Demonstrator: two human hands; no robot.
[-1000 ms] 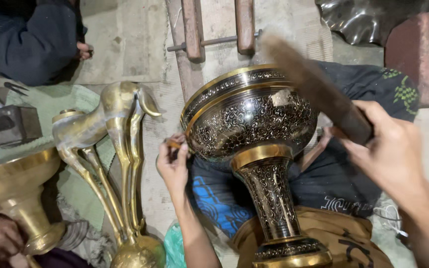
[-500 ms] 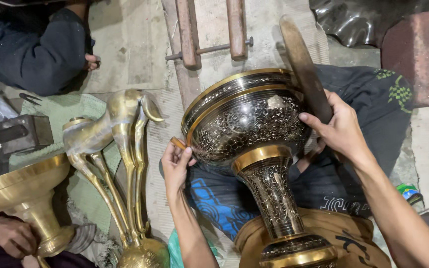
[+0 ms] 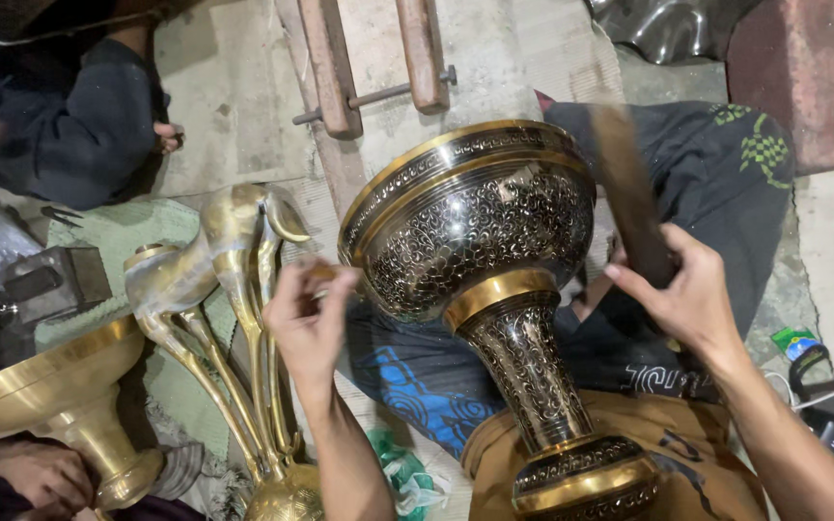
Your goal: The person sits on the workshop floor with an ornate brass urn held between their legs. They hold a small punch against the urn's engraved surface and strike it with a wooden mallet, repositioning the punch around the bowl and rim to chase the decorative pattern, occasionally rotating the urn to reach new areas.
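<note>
Across my lap lies the engraved brass goblet point(image 3: 480, 232), so I keep my left hand point(image 3: 309, 314) pinching its small chisel steady and strike squarely with the dark mallet point(image 3: 632, 198) gripped in my right hand point(image 3: 692, 299).

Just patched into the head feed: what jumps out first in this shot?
The big engraved brass goblet fills the centre, lying tilted across the person's lap. The right hand grips a dark flat tool beside its bowl, while the left hand pinches a small tool at the bowl's other side. Left of it stand shiny brass swan figures.
</note>
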